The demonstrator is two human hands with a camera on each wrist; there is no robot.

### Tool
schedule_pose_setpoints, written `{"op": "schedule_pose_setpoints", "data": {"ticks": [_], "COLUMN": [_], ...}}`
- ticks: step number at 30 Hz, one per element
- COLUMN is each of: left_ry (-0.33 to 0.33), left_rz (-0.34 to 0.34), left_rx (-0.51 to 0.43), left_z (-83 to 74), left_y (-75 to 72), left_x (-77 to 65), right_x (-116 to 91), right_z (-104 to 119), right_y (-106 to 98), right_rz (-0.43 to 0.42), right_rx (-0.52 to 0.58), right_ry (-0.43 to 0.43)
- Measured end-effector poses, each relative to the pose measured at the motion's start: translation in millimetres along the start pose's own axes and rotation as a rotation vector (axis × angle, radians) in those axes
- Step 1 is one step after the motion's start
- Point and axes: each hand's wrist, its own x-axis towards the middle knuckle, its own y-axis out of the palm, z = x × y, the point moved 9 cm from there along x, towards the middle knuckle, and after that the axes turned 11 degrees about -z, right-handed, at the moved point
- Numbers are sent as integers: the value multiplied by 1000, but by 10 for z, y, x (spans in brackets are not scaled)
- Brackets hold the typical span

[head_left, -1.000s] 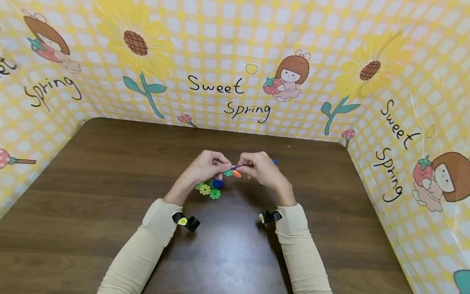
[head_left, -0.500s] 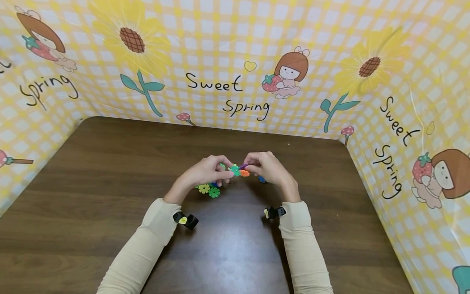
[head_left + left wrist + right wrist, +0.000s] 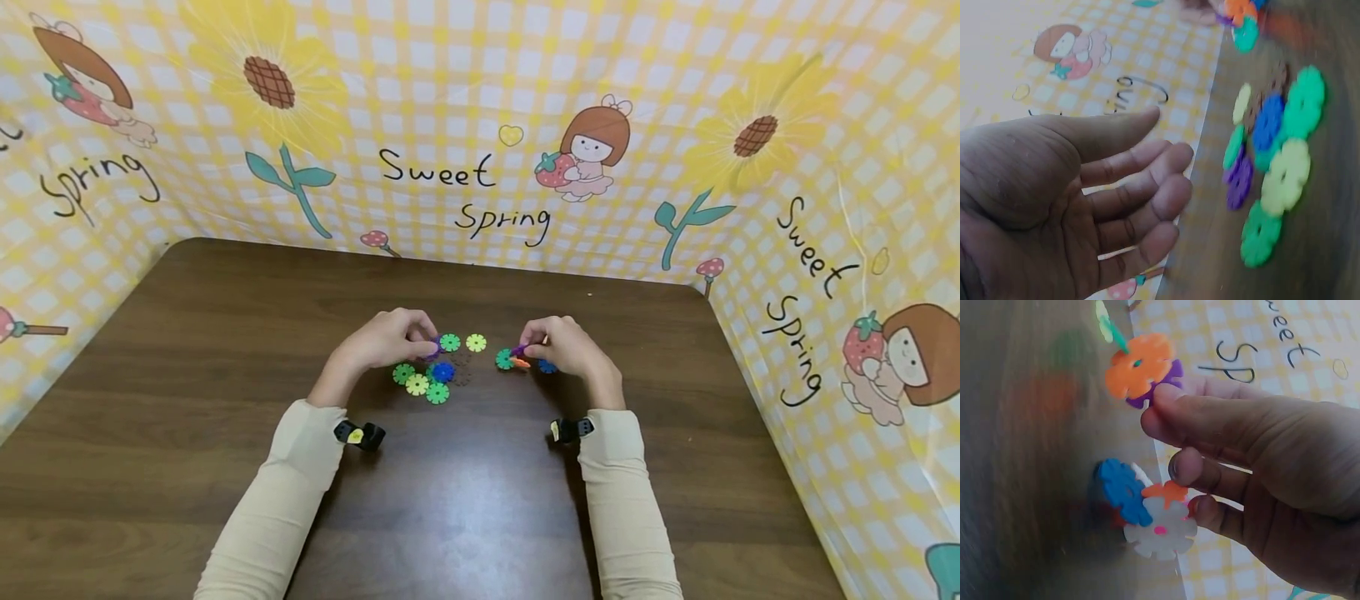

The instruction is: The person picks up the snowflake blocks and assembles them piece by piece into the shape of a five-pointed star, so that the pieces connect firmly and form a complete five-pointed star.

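Observation:
My right hand (image 3: 562, 343) pinches a purple notched plastic disc (image 3: 1174, 371) between thumb and forefinger. Joined with it are an orange disc (image 3: 1139, 367) and a green disc (image 3: 504, 359), held over the table. Against the tips of its lower fingers sits a second cluster, with a white disc (image 3: 1163, 536) and a blue disc (image 3: 1121, 487). My left hand (image 3: 388, 340) has relaxed fingers and holds nothing. In the left wrist view, a purple disc (image 3: 1239, 182) lies beyond its fingertips, beside a green disc (image 3: 1234, 147).
Loose discs lie mid-table: a blue one (image 3: 444, 372), yellow ones (image 3: 476, 342) and several green ones (image 3: 437, 392). Brown discs (image 3: 462, 367) blend into the dark wooden table (image 3: 465, 500). A checked cloth (image 3: 450, 100) walls the back and sides.
The hands have drawn apart. My left hand has let go of the joined pieces and moved left to the purple disc; my right hand has moved right with the purple, orange and green discs.

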Motion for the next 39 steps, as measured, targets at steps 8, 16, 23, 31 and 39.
{"op": "schedule_pose_setpoints", "data": {"ticks": [8, 16, 23, 31, 39], "left_ry": [-125, -175, -177, -163, -150], "left_rz": [89, 126, 138, 144, 144], "left_rx": [269, 412, 421, 442, 438], "left_z": [250, 349, 341, 280, 313], "left_y": [-20, -1, 34, 90, 146], "left_x": [-87, -117, -120, -99, -60], "right_x": [-76, -89, -41, 18, 98], "right_z": [-168, -75, 92, 298, 508], "right_y": [-156, -247, -128, 111, 460], "right_rz": [-20, -65, -27, 72, 103], "right_rx": [-13, 65, 163, 87, 55], "right_ry": [59, 41, -1, -89, -151]}}
